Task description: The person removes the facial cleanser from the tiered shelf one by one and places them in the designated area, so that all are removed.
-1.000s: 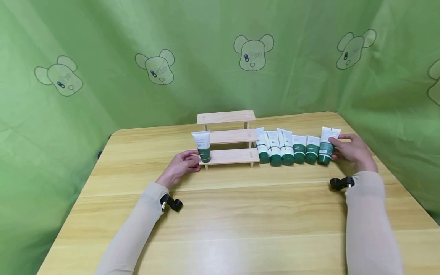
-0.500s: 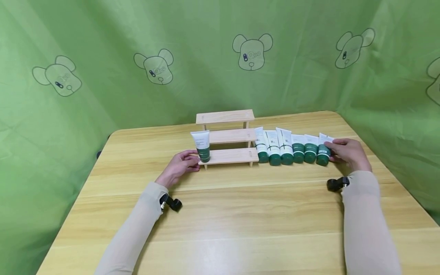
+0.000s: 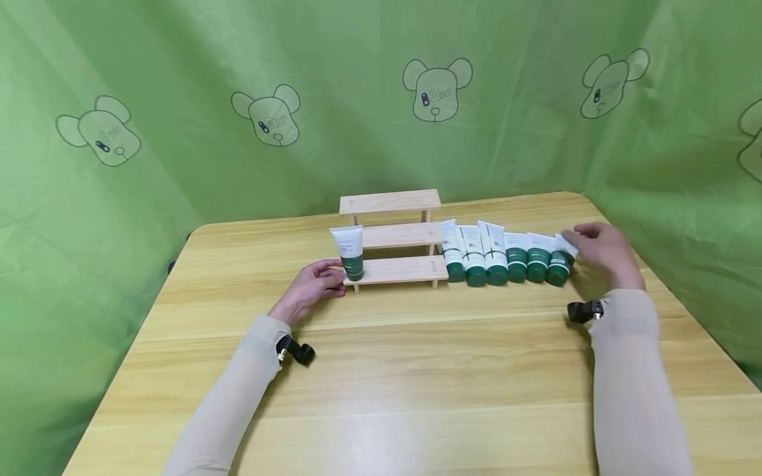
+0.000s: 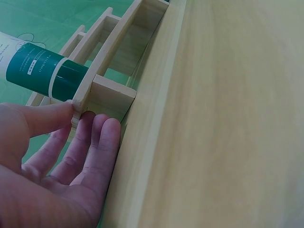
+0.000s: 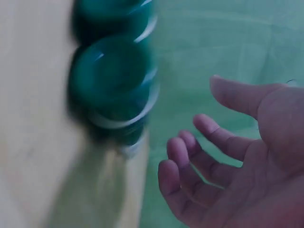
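In the head view, a white and green squeeze tube (image 3: 351, 254) stands cap-down on the left end of the lowest step of a wooden three-step display rack (image 3: 395, 270). My left hand (image 3: 309, 289) pinches that end of the step; in the left wrist view the thumb (image 4: 52, 116) is at the board's edge and the fingers curl under it. My right hand (image 3: 607, 253) is beside the rightmost tube (image 3: 559, 261) of the row. The right wrist view has that hand with its fingers loosely bent, apart from the green cap (image 5: 111, 71), nothing in its grasp.
Several more white and green tubes (image 3: 475, 258) lie side by side on the wooden table (image 3: 417, 370), right of the rack. Behind hangs a green curtain (image 3: 357, 99) with bear-head prints. A black wrist camera (image 3: 303, 354) sits on each forearm.
My right hand has lowered the rightmost tube beside the row and let go of it, then lifted slightly off. My left hand keeps its place at the rack.
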Tool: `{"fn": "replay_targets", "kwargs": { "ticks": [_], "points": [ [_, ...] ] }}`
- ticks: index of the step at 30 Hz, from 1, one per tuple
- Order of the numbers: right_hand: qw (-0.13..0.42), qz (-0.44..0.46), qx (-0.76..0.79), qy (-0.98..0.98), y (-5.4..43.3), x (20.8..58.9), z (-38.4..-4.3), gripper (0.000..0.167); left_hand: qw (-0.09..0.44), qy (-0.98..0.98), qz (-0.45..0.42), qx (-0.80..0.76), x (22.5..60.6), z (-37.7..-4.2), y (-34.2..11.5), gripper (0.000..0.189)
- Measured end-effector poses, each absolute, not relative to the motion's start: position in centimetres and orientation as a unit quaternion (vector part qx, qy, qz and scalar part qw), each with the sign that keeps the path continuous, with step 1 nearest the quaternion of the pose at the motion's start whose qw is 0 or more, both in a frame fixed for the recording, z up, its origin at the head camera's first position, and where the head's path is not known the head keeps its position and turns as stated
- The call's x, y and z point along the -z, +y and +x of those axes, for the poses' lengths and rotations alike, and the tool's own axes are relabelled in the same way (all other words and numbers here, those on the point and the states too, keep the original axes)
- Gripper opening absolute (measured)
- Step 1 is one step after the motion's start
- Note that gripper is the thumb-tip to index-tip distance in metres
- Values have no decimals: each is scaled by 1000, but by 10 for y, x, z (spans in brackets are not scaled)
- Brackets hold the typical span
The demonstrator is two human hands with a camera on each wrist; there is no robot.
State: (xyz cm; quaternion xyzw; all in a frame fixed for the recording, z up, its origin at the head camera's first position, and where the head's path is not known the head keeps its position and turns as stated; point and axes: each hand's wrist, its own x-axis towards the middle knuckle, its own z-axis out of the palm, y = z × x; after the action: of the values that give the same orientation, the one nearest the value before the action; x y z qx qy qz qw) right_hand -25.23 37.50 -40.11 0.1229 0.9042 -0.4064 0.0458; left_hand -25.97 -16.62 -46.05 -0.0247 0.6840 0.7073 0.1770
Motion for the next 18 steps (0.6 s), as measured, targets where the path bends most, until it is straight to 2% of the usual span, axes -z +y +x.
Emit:
{"fn": "replay_targets", "kwargs": {
  "ticks": [7,18],
  "points": [
    [-29,78,399,913,344,374,-254,85,178,682,-25,-709,461,-259,-167,43],
    [-64,39,433,898,284,338,-248,79,178,684,-24,-707,461,-259,-167,44]
  ]
}}
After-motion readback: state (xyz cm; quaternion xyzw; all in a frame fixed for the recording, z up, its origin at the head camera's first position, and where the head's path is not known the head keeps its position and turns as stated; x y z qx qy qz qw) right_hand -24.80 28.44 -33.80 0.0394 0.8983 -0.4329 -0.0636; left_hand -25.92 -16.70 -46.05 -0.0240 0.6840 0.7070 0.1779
